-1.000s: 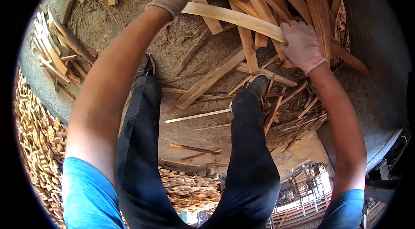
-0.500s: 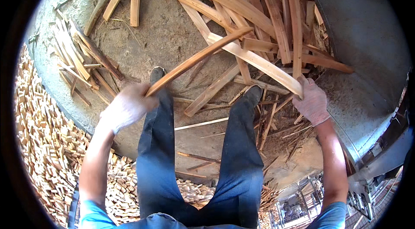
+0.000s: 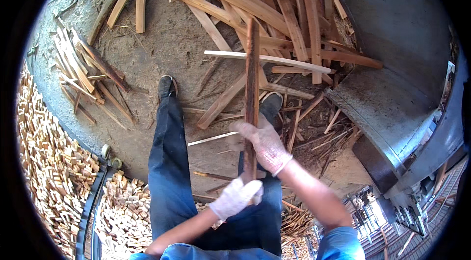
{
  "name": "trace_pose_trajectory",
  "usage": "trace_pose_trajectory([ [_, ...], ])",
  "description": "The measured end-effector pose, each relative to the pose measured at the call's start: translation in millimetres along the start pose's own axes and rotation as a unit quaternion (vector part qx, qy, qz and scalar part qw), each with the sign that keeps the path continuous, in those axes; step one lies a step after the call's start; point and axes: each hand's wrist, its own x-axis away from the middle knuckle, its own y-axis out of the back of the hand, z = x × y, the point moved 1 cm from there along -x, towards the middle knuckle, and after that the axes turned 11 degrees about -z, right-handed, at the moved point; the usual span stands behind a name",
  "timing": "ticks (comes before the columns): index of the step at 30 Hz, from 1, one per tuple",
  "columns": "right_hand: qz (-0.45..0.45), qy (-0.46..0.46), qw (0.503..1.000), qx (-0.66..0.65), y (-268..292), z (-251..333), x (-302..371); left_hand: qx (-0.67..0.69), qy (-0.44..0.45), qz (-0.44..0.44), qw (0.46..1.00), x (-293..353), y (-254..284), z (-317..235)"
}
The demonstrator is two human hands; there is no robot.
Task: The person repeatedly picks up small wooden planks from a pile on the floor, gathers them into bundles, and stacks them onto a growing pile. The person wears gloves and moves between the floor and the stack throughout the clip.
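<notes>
A long dark-edged wooden slat [image 3: 251, 78] stands nearly upright in the picture in front of me, pointing away from my body. My left hand [image 3: 238, 198], in a pale work glove, is closed round its near end. Higher up, my gloved right hand [image 3: 267, 146] wraps the same slat, its fingertips smeared by motion on the left side. Beyond the hands, a pale wooden strip [image 3: 294, 63] crosses behind the slat, edge-on and touched by neither hand. Whether it rests on the pile or is falling, I cannot tell.
A heap of wooden slats [image 3: 289, 9] lies at the far right beside a grey metal plate [image 3: 387, 103]. A smaller bundle of sticks [image 3: 78, 63] is on the left. Many short wood blocks [image 3: 54, 166] fill the lower left, beyond a dark rail [image 3: 91, 211]. Splinters litter the floor around my feet.
My right hand has let go of the pale strip and moved left onto the dark-edged slat. My left hand has come right and nearer, swinging the slat from slanted to nearly upright in the picture.
</notes>
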Motion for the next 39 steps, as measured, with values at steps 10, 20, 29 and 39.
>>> trace_pose_trajectory([
  [10,-0.246,-0.018,0.883,0.399,192.3,-155.0,65.1,-0.074,0.168,-0.197,0.963,2.5,-7.2,61.1],
  [20,-0.305,-0.043,0.876,0.371,202.9,-179.1,94.4,0.120,0.264,-0.244,0.925,27.8,-7.3,145.0],
  [29,-0.365,0.215,0.777,0.466,186.9,9.2,-48.9,0.269,0.269,-0.348,0.857,4.3,33.5,148.3],
  [39,-0.304,0.189,0.672,0.648,255.1,143.2,-270.7,0.284,0.233,-0.296,0.882,-66.0,-48.2,155.9],
])
